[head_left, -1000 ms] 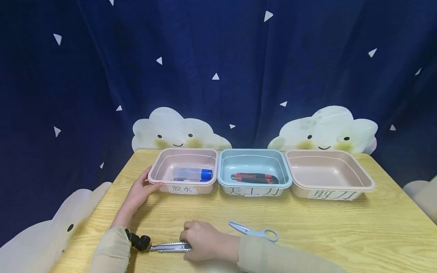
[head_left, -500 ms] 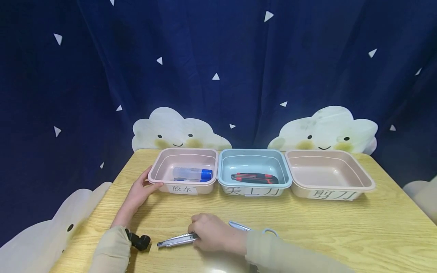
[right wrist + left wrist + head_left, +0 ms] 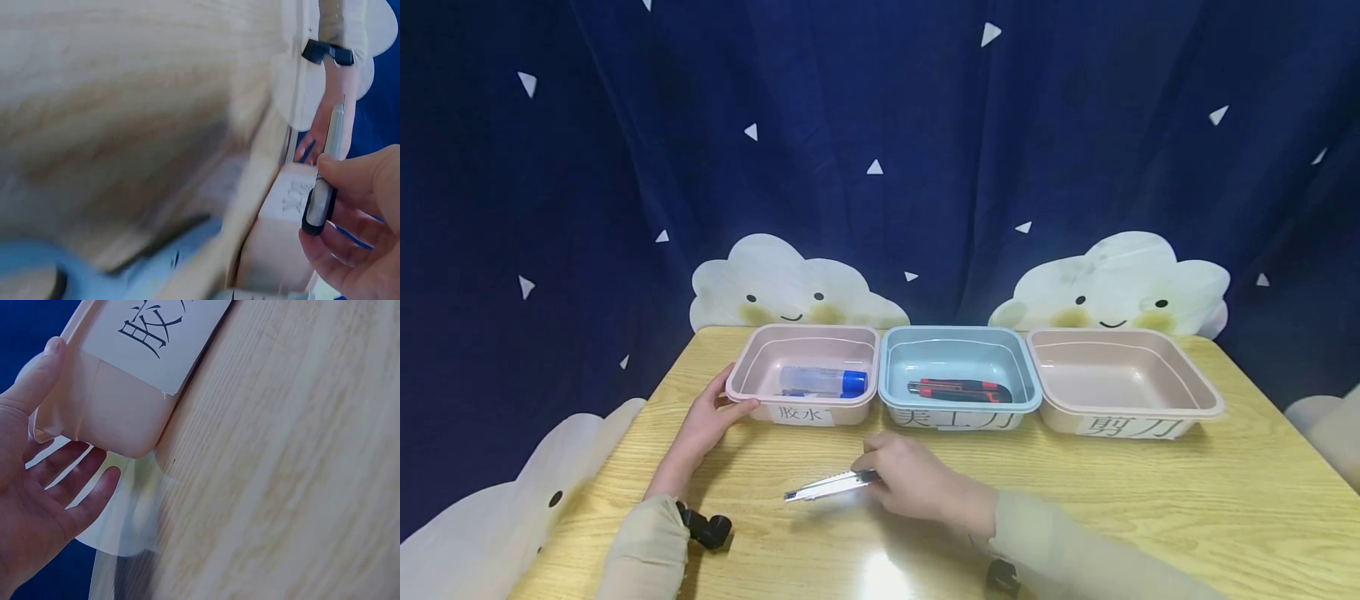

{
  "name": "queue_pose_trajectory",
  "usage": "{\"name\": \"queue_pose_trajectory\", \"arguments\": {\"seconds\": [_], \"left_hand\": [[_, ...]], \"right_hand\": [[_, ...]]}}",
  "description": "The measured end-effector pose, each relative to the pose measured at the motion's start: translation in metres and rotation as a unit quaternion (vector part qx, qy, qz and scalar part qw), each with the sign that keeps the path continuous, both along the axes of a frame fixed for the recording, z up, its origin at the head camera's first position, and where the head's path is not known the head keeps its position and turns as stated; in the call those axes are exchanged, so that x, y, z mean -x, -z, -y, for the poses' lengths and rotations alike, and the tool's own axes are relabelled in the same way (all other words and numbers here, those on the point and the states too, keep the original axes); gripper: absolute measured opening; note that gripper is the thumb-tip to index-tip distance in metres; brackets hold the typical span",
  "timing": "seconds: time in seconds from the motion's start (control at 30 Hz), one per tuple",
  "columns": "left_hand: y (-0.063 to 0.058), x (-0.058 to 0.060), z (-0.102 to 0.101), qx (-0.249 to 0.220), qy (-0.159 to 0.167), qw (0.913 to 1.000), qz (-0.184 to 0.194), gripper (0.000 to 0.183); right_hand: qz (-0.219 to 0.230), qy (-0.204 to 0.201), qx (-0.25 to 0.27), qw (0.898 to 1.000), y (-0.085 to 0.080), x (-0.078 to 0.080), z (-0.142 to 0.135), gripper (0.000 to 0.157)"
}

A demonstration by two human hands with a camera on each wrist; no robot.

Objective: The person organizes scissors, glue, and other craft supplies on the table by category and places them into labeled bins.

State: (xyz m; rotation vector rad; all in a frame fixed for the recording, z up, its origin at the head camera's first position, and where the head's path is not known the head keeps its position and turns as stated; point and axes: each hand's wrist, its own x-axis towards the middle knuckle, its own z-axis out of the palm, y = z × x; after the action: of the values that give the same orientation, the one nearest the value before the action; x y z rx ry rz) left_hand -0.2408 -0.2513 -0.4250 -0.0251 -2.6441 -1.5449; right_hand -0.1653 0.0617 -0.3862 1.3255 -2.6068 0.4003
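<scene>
My right hand (image 3: 917,479) pinches a silver utility knife (image 3: 829,486) between thumb and fingers, above the table. Its front end points left; the right wrist view shows a dark end piece by my fingertips. My left hand (image 3: 703,425) rests at the near left corner of a pink bin (image 3: 743,367). In the left wrist view its thumb lies on the rim, and its loosely spread fingers reach along the side wall. Glue bottles (image 3: 816,381) with blue caps lie in that bin. Light blue scissors (image 3: 165,269) show blurred in the right wrist view; my right arm hides them in the head view.
A blue bin (image 3: 955,331) in the middle holds black-and-red utility knives (image 3: 962,390). Beside it on the right stands another pink bin (image 3: 1105,375) with nothing inside. All three bins carry front labels, in a row along the table's (image 3: 1075,492) back edge, before a dark curtain.
My right hand has lifted the utility knife and carried it up and rightward, toward the bins. Its arm now covers the scissors in the head view. The left hand has stayed put.
</scene>
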Motion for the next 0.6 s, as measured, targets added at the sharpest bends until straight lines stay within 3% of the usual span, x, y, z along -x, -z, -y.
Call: {"name": "queue_pose_trajectory", "arguments": {"seconds": [0.37, 0.6], "left_hand": [[0.001, 0.0, 0.001, -0.003, 0.0, 1.0, 0.001, 0.08], [-0.001, -0.002, 0.0, 0.002, -0.001, 1.0, 0.004, 0.081]], "right_hand": [[-0.008, 0.045, 0.026, 0.999, -0.018, 0.019, -0.044, 0.024], [-0.057, 0.062, 0.026, 0.996, -0.025, 0.03, -0.066, 0.023]]}}
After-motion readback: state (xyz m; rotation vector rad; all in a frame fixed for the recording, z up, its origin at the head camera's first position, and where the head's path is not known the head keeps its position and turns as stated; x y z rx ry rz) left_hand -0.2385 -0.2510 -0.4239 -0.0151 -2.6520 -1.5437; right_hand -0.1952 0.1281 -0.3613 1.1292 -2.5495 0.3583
